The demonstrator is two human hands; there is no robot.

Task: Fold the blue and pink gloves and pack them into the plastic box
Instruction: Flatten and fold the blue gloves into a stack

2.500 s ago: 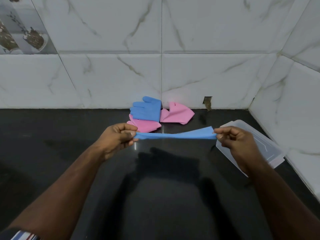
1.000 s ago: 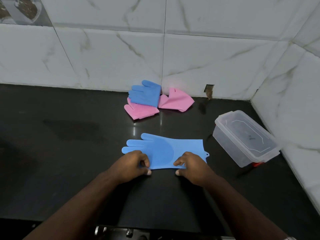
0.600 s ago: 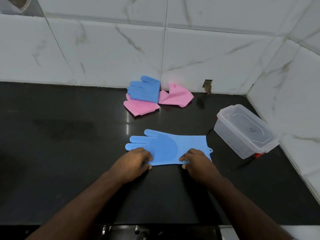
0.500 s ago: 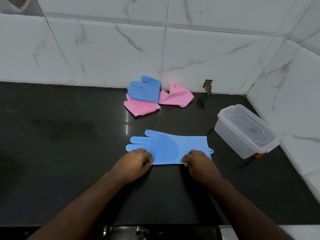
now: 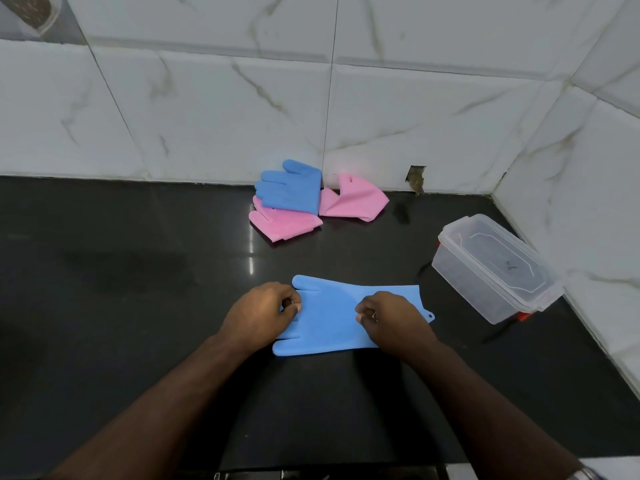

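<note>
Looking down from the head cam, two bare forearms reach in from the bottom edge over a glossy black counter (image 5: 121,306). The left hand (image 5: 258,315) sits on the finger end of a blue glove (image 5: 332,320) that lies flat on the counter, fingers pointing left and cuff to the right. That hand is curled, with its fingertips pinched together on the glove right at the base of the glove's fingers. The right hand (image 5: 394,322) is curled the same way on the cuff half, fingertips pinched down on the rubber near the middle of the glove. Can't tell whether either pinch has actually lifted a fold or is just pressing down. A little hanging tab sticks out of the cuff corner just past the right hand.

Off to the right, near the side wall, there's the clear plastic box (image 5: 491,268), tilted a bit in view, lid on, with a red clip showing at its near corner. It's well apart from the glove.

Further back, against the marble-look wall tiles (image 5: 207,109), sits the rest of the pile: a second blue glove (image 5: 291,190) lying on top of a pink glove (image 5: 284,225), and another pink glove (image 5: 356,200) touching them on the right.
</note>
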